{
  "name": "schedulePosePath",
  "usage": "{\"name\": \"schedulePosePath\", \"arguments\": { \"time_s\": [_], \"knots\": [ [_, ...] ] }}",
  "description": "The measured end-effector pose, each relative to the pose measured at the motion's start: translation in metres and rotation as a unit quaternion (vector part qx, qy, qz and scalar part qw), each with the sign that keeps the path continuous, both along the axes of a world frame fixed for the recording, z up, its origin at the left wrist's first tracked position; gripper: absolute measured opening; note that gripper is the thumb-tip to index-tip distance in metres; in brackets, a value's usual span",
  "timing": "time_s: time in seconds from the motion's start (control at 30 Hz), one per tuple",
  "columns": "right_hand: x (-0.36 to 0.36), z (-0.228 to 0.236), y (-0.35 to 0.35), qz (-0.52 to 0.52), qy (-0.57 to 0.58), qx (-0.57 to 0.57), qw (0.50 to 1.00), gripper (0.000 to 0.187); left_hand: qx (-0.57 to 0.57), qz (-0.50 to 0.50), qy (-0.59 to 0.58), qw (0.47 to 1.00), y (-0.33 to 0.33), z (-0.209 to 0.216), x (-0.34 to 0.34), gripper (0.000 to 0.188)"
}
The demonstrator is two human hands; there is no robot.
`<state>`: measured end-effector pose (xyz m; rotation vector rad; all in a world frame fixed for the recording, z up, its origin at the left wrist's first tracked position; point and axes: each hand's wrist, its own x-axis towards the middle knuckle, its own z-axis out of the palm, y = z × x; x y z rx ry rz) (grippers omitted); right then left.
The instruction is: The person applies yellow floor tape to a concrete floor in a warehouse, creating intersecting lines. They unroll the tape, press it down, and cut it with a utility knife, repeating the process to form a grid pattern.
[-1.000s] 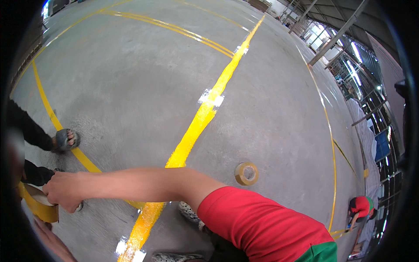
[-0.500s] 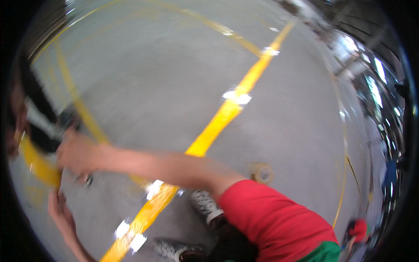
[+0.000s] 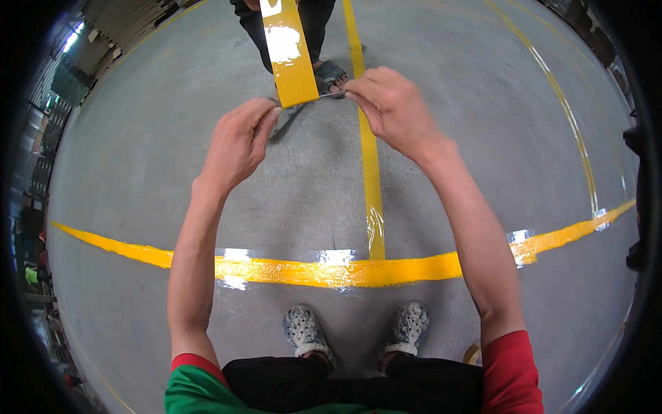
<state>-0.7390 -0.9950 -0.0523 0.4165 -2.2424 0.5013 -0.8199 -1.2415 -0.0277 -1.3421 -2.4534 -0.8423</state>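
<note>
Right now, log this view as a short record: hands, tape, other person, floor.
left hand: fingertips pinched at the lower left corner of the yellow tape
right hand: fingertips pinched on a thin strip by the tape's lower edge; too fine to identify
tape: runs up out of view, glossy
other person: opposite; black trousers and a sandal show
floor: broad yellow line crosswise, before the patterned clogs; narrower yellow line meets it
</note>
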Motion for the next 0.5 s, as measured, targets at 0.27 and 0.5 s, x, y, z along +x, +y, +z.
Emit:
{"name": "schedulePosePath", "arguments": {
  "time_s": [0.27,0.5],
  "knots": [
    [-0.022,0.017,-0.003,0.006,-0.018,0.022,1.000,0.010,-0.019,0.025,-0.007,0.999,-0.007,0.011,-0.018,0.015],
    [-0.038,0.017,-0.014,0.016,-0.015,0.027,0.999,0.009,-0.027,0.033,-0.022,0.999,-0.018,0.008,-0.023,0.017]
  ]
}}
